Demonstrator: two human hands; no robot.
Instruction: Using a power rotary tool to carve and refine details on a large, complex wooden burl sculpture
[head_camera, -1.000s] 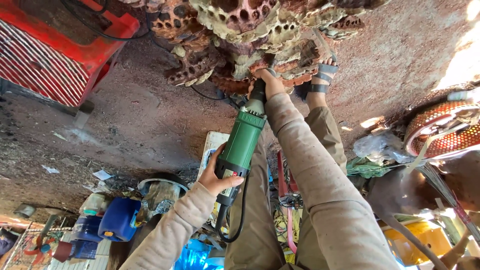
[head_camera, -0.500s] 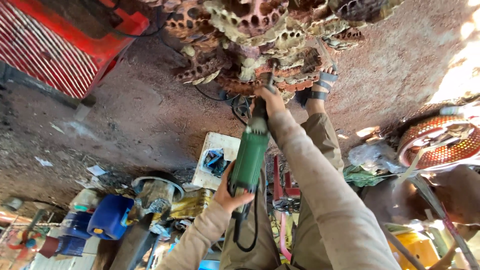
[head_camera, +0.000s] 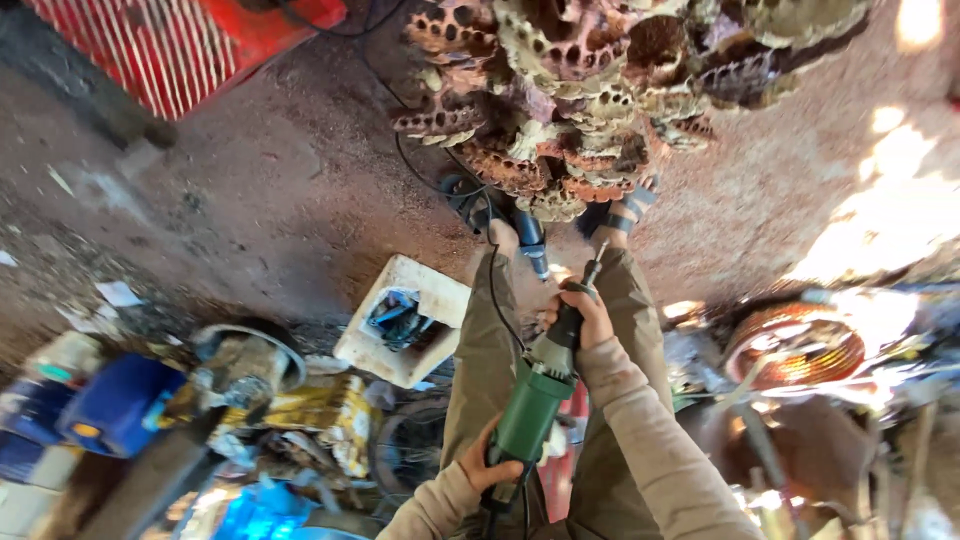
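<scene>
Left hand (head_camera: 487, 463) wrapped round rear of green power tool (head_camera: 530, 405), near. Right hand (head_camera: 583, 314) clasped round tool's front neck, thin bit (head_camera: 594, 268) pointing far. Left of tool: white box (head_camera: 405, 320). Farther: rusty perforated metal pieces (head_camera: 580, 90) piled on dirt ground (head_camera: 280, 190).

I see a green-bodied power tool (head_camera: 532, 405), a white box (head_camera: 405, 320), a blue canister (head_camera: 115, 403), and rusty-brown, tan honeycombed metal pieces (head_camera: 590, 90).
</scene>
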